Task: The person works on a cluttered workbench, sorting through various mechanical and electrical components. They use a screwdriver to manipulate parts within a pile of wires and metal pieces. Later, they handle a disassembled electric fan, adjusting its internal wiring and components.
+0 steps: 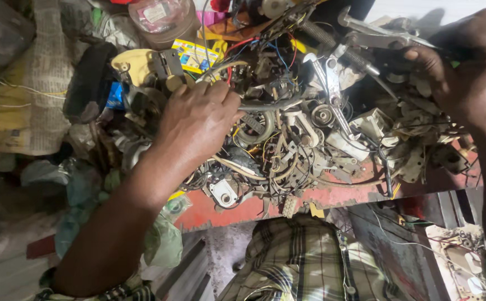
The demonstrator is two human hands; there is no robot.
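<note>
Left hand (198, 120) has its fingers curled shut around a grey cable (265, 105) atop the parts pile (310, 145) on the red tray (338, 196). Looks bendy and light, likely snagged; grab mid-length. Right hand (466, 72), at the pile's right, is closed on something I can't make out.

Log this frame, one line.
left hand: reaching into parts pile, fingers curled | right hand: on parts at pile's far edge | red tray: under pile

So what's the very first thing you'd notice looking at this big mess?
The huge tangle of wires and metal scrap heaped on the red tray in the middle. The left hand digs into its left side, fingers on a grey cable, and the right hand reaches in at the top right beside silver pliers.
</note>
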